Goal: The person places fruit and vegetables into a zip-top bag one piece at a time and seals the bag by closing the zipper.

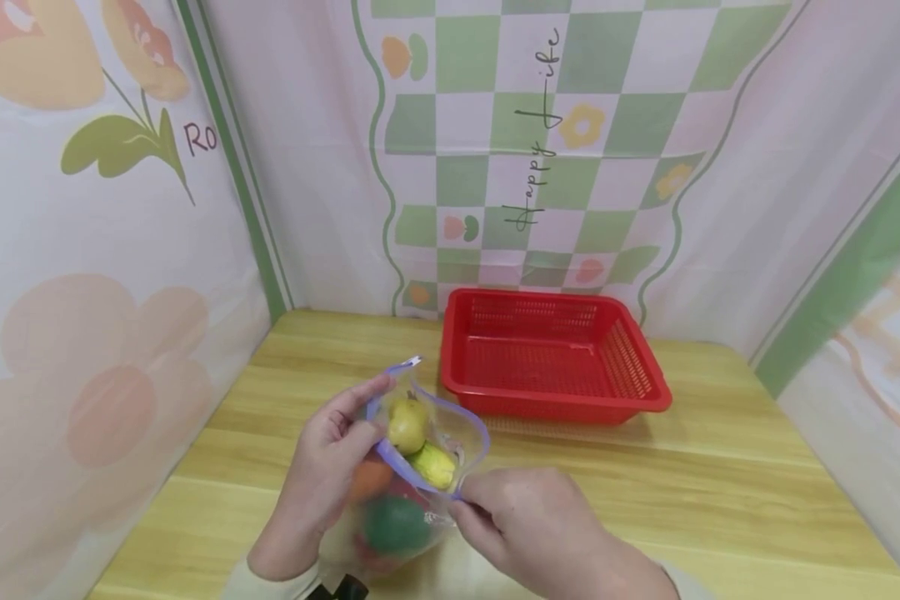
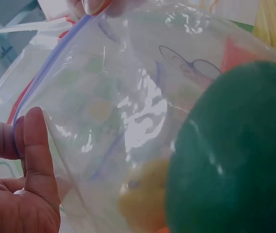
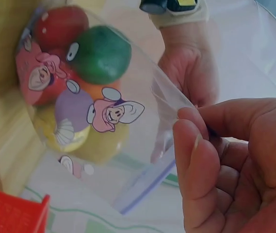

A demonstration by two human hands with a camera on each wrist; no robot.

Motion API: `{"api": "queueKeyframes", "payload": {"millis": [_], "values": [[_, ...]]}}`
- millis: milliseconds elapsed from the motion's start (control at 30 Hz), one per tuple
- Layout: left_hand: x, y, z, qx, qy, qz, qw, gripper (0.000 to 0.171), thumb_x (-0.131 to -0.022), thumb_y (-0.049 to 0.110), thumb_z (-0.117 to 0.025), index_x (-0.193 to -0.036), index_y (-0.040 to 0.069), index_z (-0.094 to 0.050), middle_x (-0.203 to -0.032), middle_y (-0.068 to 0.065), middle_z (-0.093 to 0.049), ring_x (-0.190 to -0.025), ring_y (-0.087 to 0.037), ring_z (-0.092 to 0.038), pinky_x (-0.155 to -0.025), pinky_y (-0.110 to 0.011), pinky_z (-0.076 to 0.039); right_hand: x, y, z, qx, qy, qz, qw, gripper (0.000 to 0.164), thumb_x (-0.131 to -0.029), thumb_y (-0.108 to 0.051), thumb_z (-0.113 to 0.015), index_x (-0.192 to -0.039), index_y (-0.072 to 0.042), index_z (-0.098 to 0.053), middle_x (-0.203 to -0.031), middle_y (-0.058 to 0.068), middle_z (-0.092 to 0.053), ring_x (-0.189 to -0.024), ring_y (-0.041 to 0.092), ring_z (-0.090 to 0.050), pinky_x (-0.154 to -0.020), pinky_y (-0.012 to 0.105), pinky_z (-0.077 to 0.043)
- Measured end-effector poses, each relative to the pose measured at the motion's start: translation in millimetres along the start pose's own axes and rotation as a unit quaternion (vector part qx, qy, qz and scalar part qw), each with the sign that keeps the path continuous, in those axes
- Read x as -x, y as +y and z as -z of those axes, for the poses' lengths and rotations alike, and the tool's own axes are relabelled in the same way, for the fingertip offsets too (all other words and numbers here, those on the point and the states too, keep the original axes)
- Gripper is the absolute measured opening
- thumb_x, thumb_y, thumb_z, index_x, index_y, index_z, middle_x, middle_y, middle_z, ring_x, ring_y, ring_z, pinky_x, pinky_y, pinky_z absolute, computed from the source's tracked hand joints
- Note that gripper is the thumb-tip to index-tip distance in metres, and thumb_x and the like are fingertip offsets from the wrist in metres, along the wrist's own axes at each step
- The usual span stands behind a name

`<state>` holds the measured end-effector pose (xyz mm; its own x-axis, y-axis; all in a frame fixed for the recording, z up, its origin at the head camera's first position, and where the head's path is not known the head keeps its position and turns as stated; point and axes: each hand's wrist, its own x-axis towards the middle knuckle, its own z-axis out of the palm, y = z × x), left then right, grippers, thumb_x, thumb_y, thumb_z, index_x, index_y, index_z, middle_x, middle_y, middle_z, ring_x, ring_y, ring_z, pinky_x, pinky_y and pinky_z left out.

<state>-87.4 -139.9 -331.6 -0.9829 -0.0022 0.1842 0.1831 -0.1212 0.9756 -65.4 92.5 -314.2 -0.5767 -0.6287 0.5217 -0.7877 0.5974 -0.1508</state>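
Between my hands hangs a clear zip bag (image 3: 142, 131) with a purple seal and cartoon prints, its mouth spread. My left hand (image 1: 326, 467) pinches the left edge of the mouth between thumb and fingers. At the opposite corner my right hand (image 1: 536, 525) pinches the rim with thumb and curled fingers. Inside lie a yellow pear-like fruit (image 1: 408, 425), a yellow-green fruit (image 1: 433, 464), an orange fruit (image 1: 370, 479), a dark green round fruit (image 3: 101, 54) and a red one (image 3: 60, 26). The left wrist view shows the green fruit close up through the plastic.
A red plastic basket (image 1: 555, 406) with perforated walls stands behind the bag, toward the table's far edge. The wood-grain table (image 1: 690, 492) is bounded by printed cloth (image 1: 532, 125) at the back and both sides.
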Motion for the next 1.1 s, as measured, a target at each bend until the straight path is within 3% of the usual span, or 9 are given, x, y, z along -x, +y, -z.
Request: {"api": "queueKeyframes", "payload": {"millis": [267, 567, 733, 967, 1100], "values": [[-1.2, 3.1, 1.3, 0.018, -0.008, 0.007, 0.9998, 0.045, -0.091, -0.001, -0.054, -0.136, 0.003, -0.051, -0.137, -0.007, -0.053, -0.069, -0.014, -0.063, -0.064, -0.028, -0.058, -5, 10, 12, 0.002, 0.040, -0.006, 0.999, 0.025, -0.079, -0.025, -0.074, -0.065, -0.033, -0.055, -0.055, -0.024, -0.039, -0.050, -0.007, -0.030, -0.046, 0.008, -0.027], [-4.1, 2.6, 2.3, 0.028, -0.004, -0.006, 0.9996, 0.042, -0.093, 0.003, -0.057, -0.135, 0.000, -0.052, -0.139, -0.010, -0.050, -0.064, -0.009, -0.060, -0.061, -0.028, -0.058, -9, 25, 25, 0.004, 0.077, -0.001, 0.997, 0.006, -0.079, -0.023, -0.074, -0.083, -0.027, -0.073, -0.072, -0.022, -0.062, -0.059, -0.008, -0.049, -0.053, 0.012, -0.042], [-5.2, 1.8, 4.9, 0.003, -0.002, -0.007, 1.0000, 0.042, -0.094, 0.008, -0.059, -0.135, 0.003, -0.053, -0.138, -0.007, -0.052, -0.064, -0.011, -0.061, -0.062, -0.030, -0.058, -12, 35, 31, 0.016, 0.083, 0.006, 0.996, 0.005, -0.083, -0.024, -0.070, -0.087, -0.023, -0.073, -0.079, -0.018, -0.067, -0.065, -0.003, -0.057, -0.055, 0.016, -0.047], [-10.4, 0.3, 10.4, -0.048, -0.007, 0.000, 0.9988, 0.043, -0.096, 0.019, -0.059, -0.137, 0.008, -0.052, -0.136, -0.005, -0.054, -0.067, -0.016, -0.063, -0.066, -0.035, -0.059, -14, 45, 35, 0.026, 0.071, 0.007, 0.997, 0.010, -0.081, -0.024, -0.074, -0.091, -0.021, -0.073, -0.082, -0.015, -0.068, -0.071, 0.000, -0.062, -0.059, 0.021, -0.051], [-17.5, -3.5, 14.9, -0.068, -0.013, 0.011, 0.9975, 0.042, -0.098, 0.023, -0.055, -0.138, 0.011, -0.051, -0.130, -0.008, -0.057, -0.068, -0.017, -0.061, -0.066, -0.038, -0.059, -15, 48, 37, 0.016, 0.066, 0.012, 0.998, 0.012, -0.088, -0.030, -0.068, -0.093, -0.021, -0.073, -0.083, -0.015, -0.068, -0.072, 0.000, -0.062, -0.061, 0.021, -0.052]]}}
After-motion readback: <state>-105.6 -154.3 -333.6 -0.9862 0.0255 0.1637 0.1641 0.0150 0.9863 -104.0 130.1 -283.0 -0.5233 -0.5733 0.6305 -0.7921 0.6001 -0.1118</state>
